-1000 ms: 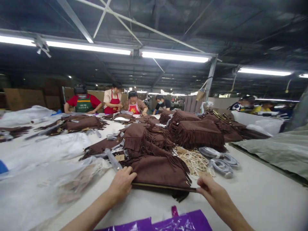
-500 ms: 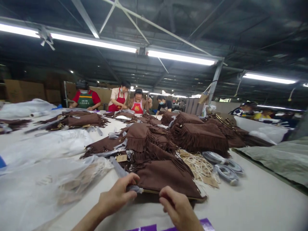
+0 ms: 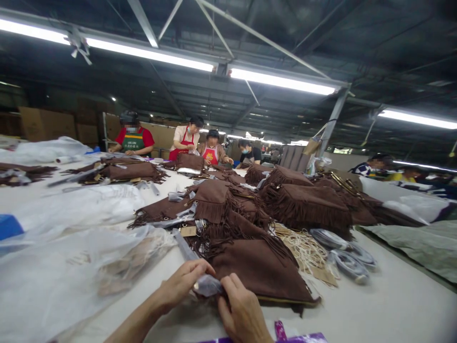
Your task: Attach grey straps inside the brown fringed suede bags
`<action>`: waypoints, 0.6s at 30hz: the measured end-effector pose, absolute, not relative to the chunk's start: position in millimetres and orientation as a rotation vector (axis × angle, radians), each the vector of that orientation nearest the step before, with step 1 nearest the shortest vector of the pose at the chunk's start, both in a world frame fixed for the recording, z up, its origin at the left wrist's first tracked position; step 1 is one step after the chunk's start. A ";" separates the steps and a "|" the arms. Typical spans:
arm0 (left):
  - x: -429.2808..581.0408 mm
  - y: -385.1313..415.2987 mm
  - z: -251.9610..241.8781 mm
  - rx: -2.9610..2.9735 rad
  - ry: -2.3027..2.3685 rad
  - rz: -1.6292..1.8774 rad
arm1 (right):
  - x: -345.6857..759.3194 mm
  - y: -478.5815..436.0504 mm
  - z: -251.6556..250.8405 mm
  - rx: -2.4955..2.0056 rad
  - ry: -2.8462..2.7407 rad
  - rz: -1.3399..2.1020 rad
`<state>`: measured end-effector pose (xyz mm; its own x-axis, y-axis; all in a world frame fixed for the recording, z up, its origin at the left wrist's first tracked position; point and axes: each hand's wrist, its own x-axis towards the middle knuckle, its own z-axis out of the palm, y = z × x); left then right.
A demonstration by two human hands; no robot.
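A brown suede fringed bag (image 3: 262, 271) lies flat on the white table (image 3: 385, 305) right in front of me. At the bag's near left corner sits a small clear plastic wrap (image 3: 208, 286) around a metal fitting. My left hand (image 3: 183, 284) pinches that wrapped corner from the left, fingers curled. My right hand (image 3: 242, 312) meets it from the right, with its fingers closed on the same wrap. A grey wrapped strap (image 3: 184, 245) runs back from that corner along the bag's left side.
More brown fringed bags (image 3: 307, 205) are piled behind. Cream cords with tags (image 3: 303, 245) and grey coiled straps (image 3: 348, 259) lie to the right. Clear plastic bags (image 3: 71, 267) cover the left side, purple plastic (image 3: 300, 337) the near edge. Several people in aprons (image 3: 187, 138) work at the far end.
My right hand left the bag's right corner and came across to the left corner, joining my left hand on the plastic wrap. The view shifted slightly right.
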<state>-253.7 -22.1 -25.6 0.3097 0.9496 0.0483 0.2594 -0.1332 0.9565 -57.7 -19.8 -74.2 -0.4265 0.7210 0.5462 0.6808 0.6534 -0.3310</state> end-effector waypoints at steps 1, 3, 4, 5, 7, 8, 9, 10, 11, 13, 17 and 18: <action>-253.1 -22.4 -25.7 1.604 1.127 0.889 | -55.5 -19.7 -74.5 -1.062 -2.138 0.171; -249.8 -23.7 -27.1 1.725 1.154 0.865 | -50.5 -19.6 -74.6 -1.081 -2.006 0.381; -247.0 -24.7 -28.7 1.848 1.177 0.853 | -48.2 -19.7 -74.3 -1.105 -1.959 0.486; -243.3 -25.6 -31.0 1.988 1.199 0.834 | -46.5 -20.0 -73.9 -1.128 -1.924 0.577; -234.0 -26.3 -37.8 2.218 1.272 0.773 | -45.8 -21.4 -72.3 -1.137 -1.907 0.664; -228.9 -25.8 -41.9 2.294 1.322 0.725 | -47.0 -22.4 -71.2 -1.129 -1.929 0.635; -223.9 -24.7 -46.2 2.361 1.375 0.667 | -48.9 -23.6 -70.0 -1.123 -1.962 0.551; -219.4 -23.0 -50.1 2.423 1.429 0.601 | -51.2 -24.6 -68.8 -1.117 -2.000 0.430; -215.7 -21.1 -53.5 2.483 1.472 0.532 | -53.1 -25.2 -67.6 -1.104 -2.045 0.299; -211.4 -17.1 -57.1 2.598 1.508 0.420 | -52.7 -24.3 -65.9 -1.055 -2.117 0.082; -216.3 -12.4 -52.2 2.711 1.528 0.382 | -12.8 -13.2 -66.2 -1.010 -2.165 -0.065; -219.7 -11.7 -49.7 2.713 1.543 0.383 | 7.4 -9.5 -67.0 -1.051 -2.139 -0.073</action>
<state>-219.7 -11.7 -49.7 0.4891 0.8462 0.2115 0.8469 -0.5187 0.1167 7.4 -9.5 -67.0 -0.3914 0.6615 0.6397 0.7037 0.6631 -0.2551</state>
